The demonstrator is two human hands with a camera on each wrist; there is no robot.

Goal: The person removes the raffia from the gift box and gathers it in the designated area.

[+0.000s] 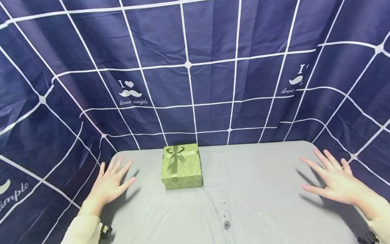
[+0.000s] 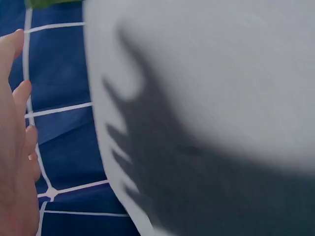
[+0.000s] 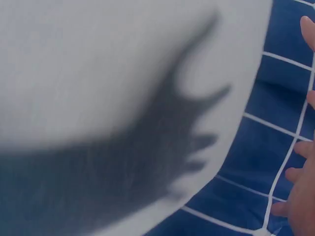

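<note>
A green gift box [image 1: 181, 167] with a ribbon bow on its lid stands at the back of the grey table [image 1: 250, 189], left of the middle. To its left, my left hand [image 1: 108, 184] hovers above the table's left edge, fingers spread, holding nothing. My right hand [image 1: 335, 179] is held over the right edge, also with spread fingers and nothing in it. Both hands cast shadows on the tabletop. In the left wrist view the left hand [image 2: 17, 137] shows at the side, with a sliver of the green box [image 2: 49, 3] at the top.
A dark blue curtain [image 1: 213, 84] with white grid lines surrounds the table at the back and both sides. Small dark spots [image 1: 226, 225] mark the tabletop near the front middle. Each wrist wears a black strap, the left one [image 1: 105, 230] partly under the sleeve.
</note>
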